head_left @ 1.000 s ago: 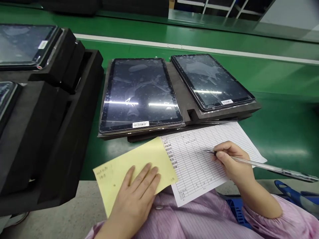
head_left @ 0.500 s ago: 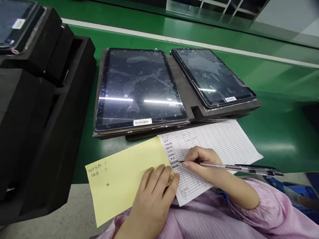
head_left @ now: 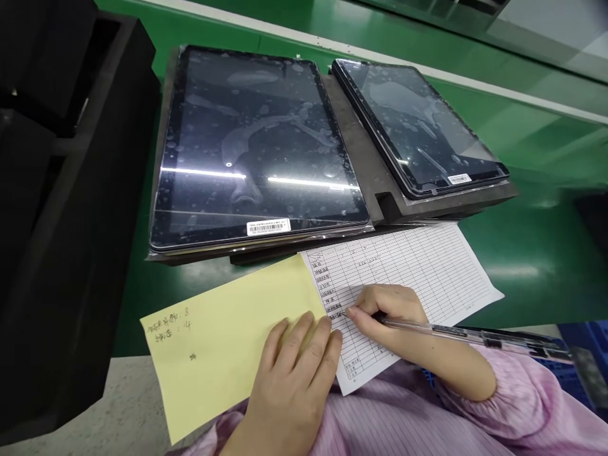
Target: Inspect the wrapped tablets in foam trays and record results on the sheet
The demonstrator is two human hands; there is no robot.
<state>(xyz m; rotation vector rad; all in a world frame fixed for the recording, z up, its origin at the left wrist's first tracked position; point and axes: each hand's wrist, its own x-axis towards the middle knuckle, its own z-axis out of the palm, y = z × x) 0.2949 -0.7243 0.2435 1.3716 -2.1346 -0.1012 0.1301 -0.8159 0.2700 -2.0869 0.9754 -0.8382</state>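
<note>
My right hand [head_left: 387,316] is closed round a clear-barrelled pen [head_left: 475,334], its tip touching the left column of a printed form [head_left: 418,266]. The form is a white sheet with a grid of rows and some handwriting near its top. My left hand [head_left: 297,367] lies flat, fingers stretched, on a yellow sheet of paper [head_left: 213,342] and reaches the form's left edge. Handwritten characters and numbers show on the yellow sheet's left part. Both papers lie at the table's front edge and hang partly over it.
Beyond the papers, two film-covered tablets, a left tablet [head_left: 261,145] and a right tablet [head_left: 422,126], rest on a dark foam tray [head_left: 349,120]. More black foam trays [head_left: 95,221] are stacked at the left. The table [head_left: 546,234] is green; a blue crate [head_left: 596,339] shows at lower right.
The view has shifted, so the tablets appear larger and higher. My right hand's pen tip has moved slightly down the form's left column. My left hand stays on the yellow sheet.
</note>
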